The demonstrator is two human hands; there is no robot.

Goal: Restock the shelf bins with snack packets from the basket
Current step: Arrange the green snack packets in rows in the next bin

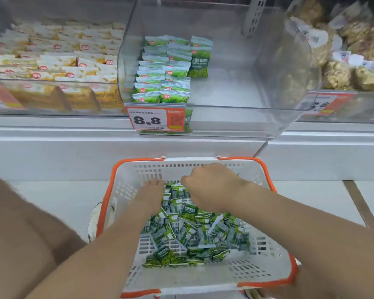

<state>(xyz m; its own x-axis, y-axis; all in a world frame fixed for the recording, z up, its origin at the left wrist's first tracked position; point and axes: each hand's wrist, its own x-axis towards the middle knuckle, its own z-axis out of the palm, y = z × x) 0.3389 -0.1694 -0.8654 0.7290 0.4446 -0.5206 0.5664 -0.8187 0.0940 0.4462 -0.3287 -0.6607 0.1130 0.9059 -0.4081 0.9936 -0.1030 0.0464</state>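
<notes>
Left hand (152,196) and right hand (207,187) dip fingers-down into green snack packets (192,231), too many to count, in one white basket (181,279). Whether either hand grips any is hidden. Above, one clear shelf bin (227,89) holds two rows.

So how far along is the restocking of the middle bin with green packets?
Early on. Done: stocked packets fill only the left side of the middle bin. In hand: the left hand and right hand reach into the loose packets in the basket. Left: most of that pile, with most of the bin bare.
</notes>
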